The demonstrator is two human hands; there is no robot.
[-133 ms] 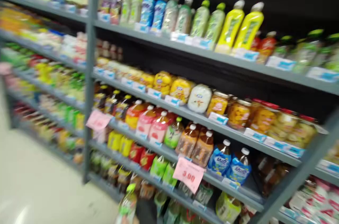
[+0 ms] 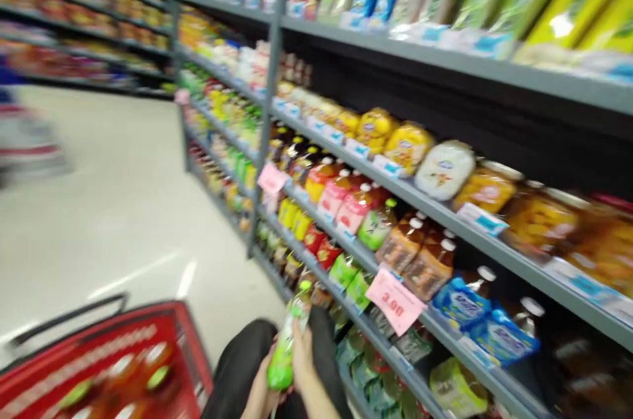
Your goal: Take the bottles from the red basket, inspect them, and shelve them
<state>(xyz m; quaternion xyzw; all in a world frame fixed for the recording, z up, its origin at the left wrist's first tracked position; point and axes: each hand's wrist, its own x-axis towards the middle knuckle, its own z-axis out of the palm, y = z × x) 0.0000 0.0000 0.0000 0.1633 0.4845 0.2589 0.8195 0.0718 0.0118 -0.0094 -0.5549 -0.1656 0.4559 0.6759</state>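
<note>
A green drink bottle (image 2: pixel 287 353) with a bright green cap is held tilted above my lap, its cap end pointing away from me. My left hand (image 2: pixel 267 369) grips its left side near the bottom. On the right side, my right hand (image 2: pixel 302 353) is closed along the bottle with the thumb lying up its length. Both hands rest between my dark-trousered knees (image 2: pixel 247 356). Lettering on the label is too blurred to read.
At the lower left is a red basket (image 2: pixel 185 333) with a black handle and several bottles (image 2: pixel 123 366) in it. Grey shelving (image 2: pixel 341 155) full of bottles and jars runs along the right, with pink price tags (image 2: pixel 395 300). Pale floor (image 2: pixel 123 208) shows at left.
The view has swung left and down, bringing both hands, my knees and the red basket into sight. The bottle now shows whole, where before only its upper part was visible.
</note>
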